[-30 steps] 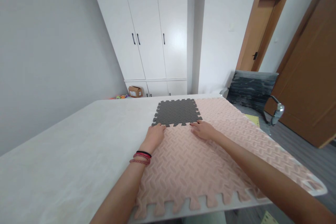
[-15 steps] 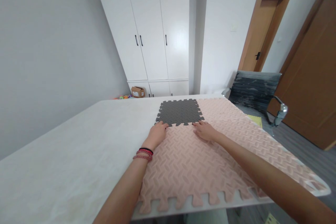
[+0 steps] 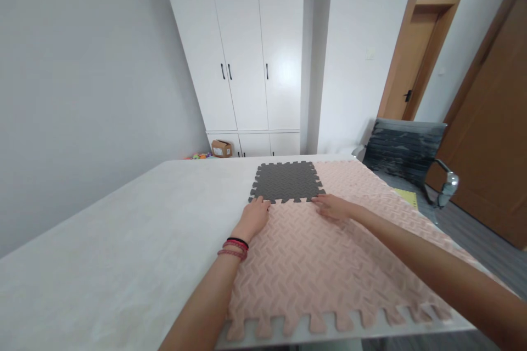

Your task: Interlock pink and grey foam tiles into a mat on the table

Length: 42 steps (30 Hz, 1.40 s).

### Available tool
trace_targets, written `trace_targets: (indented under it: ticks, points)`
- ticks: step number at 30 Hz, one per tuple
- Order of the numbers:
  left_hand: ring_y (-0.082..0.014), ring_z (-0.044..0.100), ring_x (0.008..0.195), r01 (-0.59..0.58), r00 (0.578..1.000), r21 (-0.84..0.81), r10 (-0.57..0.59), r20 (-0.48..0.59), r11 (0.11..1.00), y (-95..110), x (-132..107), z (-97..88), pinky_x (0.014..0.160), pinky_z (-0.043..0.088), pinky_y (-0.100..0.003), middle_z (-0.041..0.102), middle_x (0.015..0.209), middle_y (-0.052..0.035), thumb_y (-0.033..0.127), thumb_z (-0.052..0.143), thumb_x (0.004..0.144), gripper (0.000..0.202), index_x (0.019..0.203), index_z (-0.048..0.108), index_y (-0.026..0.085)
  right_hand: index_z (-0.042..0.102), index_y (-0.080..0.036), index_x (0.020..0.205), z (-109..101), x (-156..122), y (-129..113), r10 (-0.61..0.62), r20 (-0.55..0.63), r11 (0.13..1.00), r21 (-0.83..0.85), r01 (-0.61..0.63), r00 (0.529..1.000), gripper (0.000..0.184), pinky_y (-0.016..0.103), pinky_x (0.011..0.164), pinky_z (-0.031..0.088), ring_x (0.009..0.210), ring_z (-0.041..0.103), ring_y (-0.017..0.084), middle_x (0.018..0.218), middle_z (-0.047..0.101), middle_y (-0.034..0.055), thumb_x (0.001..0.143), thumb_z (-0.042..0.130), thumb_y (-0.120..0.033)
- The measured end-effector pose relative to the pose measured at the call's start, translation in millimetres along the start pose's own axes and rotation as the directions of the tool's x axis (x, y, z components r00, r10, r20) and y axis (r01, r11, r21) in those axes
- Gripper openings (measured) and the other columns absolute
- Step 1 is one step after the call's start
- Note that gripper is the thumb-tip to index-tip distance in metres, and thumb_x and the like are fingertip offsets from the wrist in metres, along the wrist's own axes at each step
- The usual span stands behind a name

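A grey foam puzzle mat tile point(image 3: 286, 181) lies at the far end of a white table point(image 3: 123, 241), joined by its toothed edges to pink foam tiles point(image 3: 313, 263) in front of it and to its right. My left hand point(image 3: 256, 218) lies flat, fingers stretched, on the near pink tile at the grey tile's front left corner. Red and black bands circle that wrist. My right hand point(image 3: 334, 206) also rests flat on the pink tile, fingers pressed at the seam by the grey tile's front right corner. Neither hand holds anything.
A white wardrobe point(image 3: 247, 60) stands at the back wall with a small cardboard box point(image 3: 222, 148) at its foot. A dark office chair point(image 3: 405, 153) stands right of the table, before brown wooden doors point(image 3: 489, 120). A yellow tile point(image 3: 407, 197) lies on the floor.
Both hands have slid a little forward along the seam between grey and pink tiles. The view has tilted down and shifted, so the mats sit lower in the picture.
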State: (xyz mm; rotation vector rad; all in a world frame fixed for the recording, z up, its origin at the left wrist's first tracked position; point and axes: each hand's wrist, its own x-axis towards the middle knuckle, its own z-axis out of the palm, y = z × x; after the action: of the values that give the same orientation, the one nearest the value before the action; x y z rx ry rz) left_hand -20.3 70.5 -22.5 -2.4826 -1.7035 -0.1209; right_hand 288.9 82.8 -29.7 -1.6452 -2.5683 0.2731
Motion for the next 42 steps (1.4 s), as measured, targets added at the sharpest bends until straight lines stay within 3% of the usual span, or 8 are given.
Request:
trace_targets:
  ticks: [2,5,10,18,25,29,32,42]
  points:
    - [-0.0193,0.059,0.103,0.001,1.0,-0.009,-0.001,-0.006,1.0,-1.6,-0.1,0.3,0.088,0.051,-0.042,0.06,0.116,-0.0071,0.037,0.056,0.09,0.03,0.112,0.059,0.017,0.059,-0.021,0.124,-10.8,6.4,18.9,0.015,-0.02,1.0,-0.006,-0.015,1.0,0.041,0.031,0.102,0.039,0.12,0.052,0.02,0.13,0.059,0.0071,0.088,0.044,-0.033]
    - [-0.0194,0.059,0.103,0.004,1.0,-0.02,-0.004,-0.016,1.0,-2.6,0.4,1.2,0.089,0.051,-0.042,0.06,0.115,-0.0071,0.037,0.056,0.09,0.029,0.111,0.059,0.017,0.056,-0.02,0.128,-19.9,21.8,44.0,0.108,-0.111,0.993,-0.038,-0.113,0.988,0.043,0.042,0.106,0.034,0.124,0.048,0.024,0.138,0.051,0.0112,0.09,0.039,-0.032]
    - [-0.0188,0.059,0.101,-0.002,1.0,-0.016,0.002,-0.029,1.0,-2.2,-0.1,1.6,0.087,0.051,-0.041,0.061,0.112,-0.0064,0.036,0.055,0.09,0.028,0.11,0.059,0.017,0.048,-0.029,0.136,-0.2,47.1,66.9,0.224,-0.156,0.972,-0.043,-0.233,0.962,0.046,0.061,0.105,0.027,0.135,0.035,0.032,0.151,0.033,0.0118,0.092,0.039,-0.037]
    - [-0.0188,0.058,0.101,0.017,0.999,-0.017,-0.018,-0.026,1.0,-0.3,1.6,-0.2,0.086,0.05,-0.04,0.061,0.109,-0.0058,0.035,0.054,0.091,0.025,0.106,0.06,0.016,0.05,-0.036,0.134,19.9,53.5,79.2,0.255,-0.144,0.966,0.003,-0.257,0.956,0.049,0.066,0.105,0.022,0.141,0.022,0.031,0.149,0.037,0.008,0.094,0.03,-0.055]
    - [-0.0188,0.057,0.101,0.022,1.0,-0.03,-0.023,-0.01,0.999,0.3,1.7,-2.8,0.087,0.049,-0.04,0.06,0.108,-0.0055,0.034,0.053,0.091,0.024,0.106,0.059,0.017,0.062,-0.035,0.119,-2.0,74.1,84.0,0.26,-0.155,0.965,-0.005,-0.264,0.953,0.036,0.064,0.108,0.017,0.141,0.022,0.028,0.151,0.034,0.0065,0.089,0.047,-0.049]
    - [-0.0188,0.057,0.1,0.027,1.0,-0.034,-0.027,-0.007,0.999,0.6,1.9,-4.3,0.086,0.048,-0.04,0.06,0.106,-0.0049,0.031,0.052,0.092,0.022,0.106,0.059,0.016,0.052,-0.034,0.132,-10.9,102.6,90.8,0.314,-0.188,0.948,0.022,-0.316,0.93,0.042,0.06,0.105,0.026,0.139,0.028,0.027,0.15,0.034,0.0097,0.091,0.045,-0.042]
    - [-0.0189,0.055,0.1,0.029,1.0,-0.038,-0.029,0.001,0.999,0.9,1.8,-6.5,0.086,0.047,-0.038,0.059,0.106,-0.0053,0.026,0.048,0.093,0.02,0.107,0.058,0.017,0.045,-0.034,0.138,-4.9,120.2,94.4,0.362,-0.205,0.931,0.042,-0.362,0.909,0.047,0.064,0.104,0.026,0.139,0.027,0.031,0.153,0.028,0.0122,0.091,0.045,-0.042]
    - [-0.0215,0.052,0.103,0.057,0.997,-0.061,-0.053,0.061,0.997,0.7,6.1,-8.1,0.087,0.044,-0.035,0.056,0.11,-0.0088,0.02,0.039,0.091,0.028,0.112,0.058,0.021,0.055,-0.034,0.129,14.4,132.6,104.3,0.378,-0.21,0.925,0.064,-0.374,0.901,0.044,0.066,0.105,0.02,0.14,0.025,0.031,0.149,0.036,0.0092,0.092,0.038,-0.05]
